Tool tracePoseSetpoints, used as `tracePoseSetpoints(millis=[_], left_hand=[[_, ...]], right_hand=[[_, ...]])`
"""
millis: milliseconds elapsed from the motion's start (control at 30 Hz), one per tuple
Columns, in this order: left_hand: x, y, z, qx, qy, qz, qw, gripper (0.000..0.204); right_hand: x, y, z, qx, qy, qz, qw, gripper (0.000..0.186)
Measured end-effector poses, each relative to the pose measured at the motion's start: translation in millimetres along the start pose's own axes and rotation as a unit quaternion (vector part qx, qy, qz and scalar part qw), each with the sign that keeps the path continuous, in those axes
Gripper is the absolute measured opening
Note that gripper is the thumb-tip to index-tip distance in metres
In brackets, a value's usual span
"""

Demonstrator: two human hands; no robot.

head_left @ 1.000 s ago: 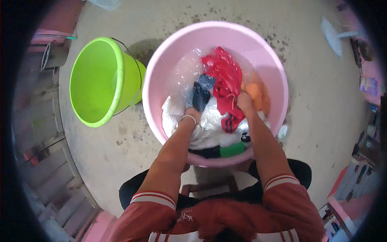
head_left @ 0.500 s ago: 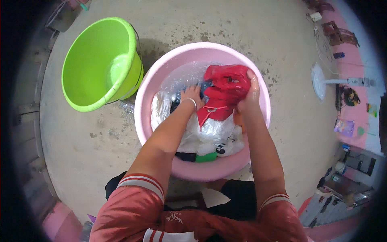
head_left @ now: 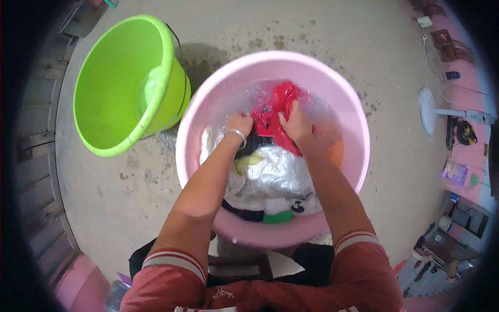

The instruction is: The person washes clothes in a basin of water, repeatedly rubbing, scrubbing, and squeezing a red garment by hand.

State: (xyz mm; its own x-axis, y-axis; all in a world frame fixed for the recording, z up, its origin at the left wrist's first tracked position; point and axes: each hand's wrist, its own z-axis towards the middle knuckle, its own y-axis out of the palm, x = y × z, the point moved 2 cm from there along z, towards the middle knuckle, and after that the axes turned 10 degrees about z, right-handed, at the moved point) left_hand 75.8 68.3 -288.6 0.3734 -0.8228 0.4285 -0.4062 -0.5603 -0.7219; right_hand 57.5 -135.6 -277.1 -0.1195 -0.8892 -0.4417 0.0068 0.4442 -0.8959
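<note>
A round pink basin (head_left: 362, 140) of cloudy, sudsy water stands before me, with wet laundry in it. In its middle lies a bunched red garment (head_left: 285, 136), soaked and partly under the water. My right hand (head_left: 297, 124) is closed round its right side. Against the left edge of the red cloth, my left hand (head_left: 240, 124) is curled shut, its fingertips hidden. Below the hands lie a dark cloth (head_left: 252, 143) and a bulging, shiny wet white cloth (head_left: 278, 169). An orange cloth (head_left: 335, 152) shows at the right, a green piece (head_left: 278, 217) at the near side.
A bright green bucket (head_left: 122, 86) with a wire handle stands on the concrete floor (head_left: 130, 203), left of the basin. Farther right are a white standing fan (head_left: 428, 112) and a purple packet (head_left: 455, 172) by the pink wall.
The red garment has gone down into the water and bunched up. My right hand has moved left and nearer to the left one, whose spread fingers have closed. The orange cloth now shows more.
</note>
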Motion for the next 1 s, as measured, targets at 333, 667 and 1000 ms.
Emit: tracePoseSetpoints(millis=[333, 667, 1000], left_hand=[[54, -17, -17, -0.141, -0.074, -0.500, 0.851, 0.069], [82, 20, -68, -0.386, -0.048, -0.751, 0.533, 0.060], [15, 24, 24, -0.007, 0.062, -0.399, 0.915, 0.049]], right_hand=[[-68, -88, -14, -0.061, -0.024, 0.225, 0.972, 0.030], [-112, -92, -26, 0.073, 0.062, 0.079, 0.992, 0.035], [5, -46, 41, 0.052, -0.026, 0.019, 0.998, 0.043]])
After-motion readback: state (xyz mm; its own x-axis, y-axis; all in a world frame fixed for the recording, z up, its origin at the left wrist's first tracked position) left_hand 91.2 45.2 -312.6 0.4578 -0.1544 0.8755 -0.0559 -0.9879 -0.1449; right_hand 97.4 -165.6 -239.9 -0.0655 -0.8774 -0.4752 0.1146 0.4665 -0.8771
